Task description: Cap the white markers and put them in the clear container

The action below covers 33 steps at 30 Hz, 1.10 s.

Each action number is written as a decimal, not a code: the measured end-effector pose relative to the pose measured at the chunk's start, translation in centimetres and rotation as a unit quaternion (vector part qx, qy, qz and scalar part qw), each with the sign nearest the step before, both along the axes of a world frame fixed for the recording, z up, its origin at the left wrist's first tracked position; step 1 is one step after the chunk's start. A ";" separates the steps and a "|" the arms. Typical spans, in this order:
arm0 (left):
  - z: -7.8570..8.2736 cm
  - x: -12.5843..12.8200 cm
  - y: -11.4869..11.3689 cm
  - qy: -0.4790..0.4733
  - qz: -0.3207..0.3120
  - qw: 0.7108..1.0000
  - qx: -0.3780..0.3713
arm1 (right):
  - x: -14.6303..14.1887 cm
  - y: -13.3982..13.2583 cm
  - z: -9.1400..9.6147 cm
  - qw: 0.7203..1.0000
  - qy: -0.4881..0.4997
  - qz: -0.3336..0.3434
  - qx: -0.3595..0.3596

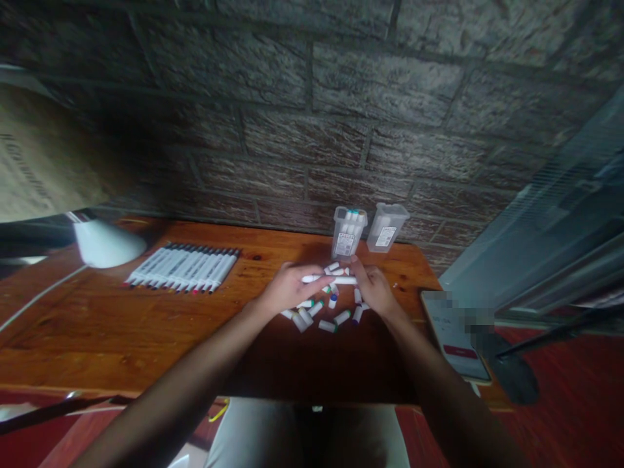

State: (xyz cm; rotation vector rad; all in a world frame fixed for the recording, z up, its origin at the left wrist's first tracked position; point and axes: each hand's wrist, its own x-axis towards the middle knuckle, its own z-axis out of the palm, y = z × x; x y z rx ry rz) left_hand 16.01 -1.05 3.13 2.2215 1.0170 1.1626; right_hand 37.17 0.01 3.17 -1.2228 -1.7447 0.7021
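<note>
Both my hands meet over the middle of a wooden table [97, 325], gripping a white marker [329, 279] held level between them. My left hand [287, 289] closes on its left end, my right hand [373, 289] on its right end. Beneath and around my hands lie several loose marker caps [327, 325] with coloured tips. Behind them stand a clear plastic box [347, 233] holding markers and its clear lid or twin box [387, 227], which leans on the wall.
A row of several white markers [182, 268] lies at the back left. A white lamp head [108, 244] hangs over the left side. A phone [455, 335] rests at the right edge. A brick wall [312, 117] closes the back.
</note>
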 end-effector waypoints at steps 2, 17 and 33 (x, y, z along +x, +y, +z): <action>0.1 -0.2 0.4 -0.039 0.020 0.999 -0.010 | -0.2 0.3 -0.5 1.000 0.014 -0.003 0.001; 0.6 -0.7 2.3 -0.428 -0.010 0.883 -0.191 | 0.0 -0.3 1.2 0.973 0.225 0.049 -0.004; 1.6 -0.9 2.1 -0.509 -0.076 0.818 -0.257 | -0.9 -1.4 1.1 0.973 0.122 0.153 -0.124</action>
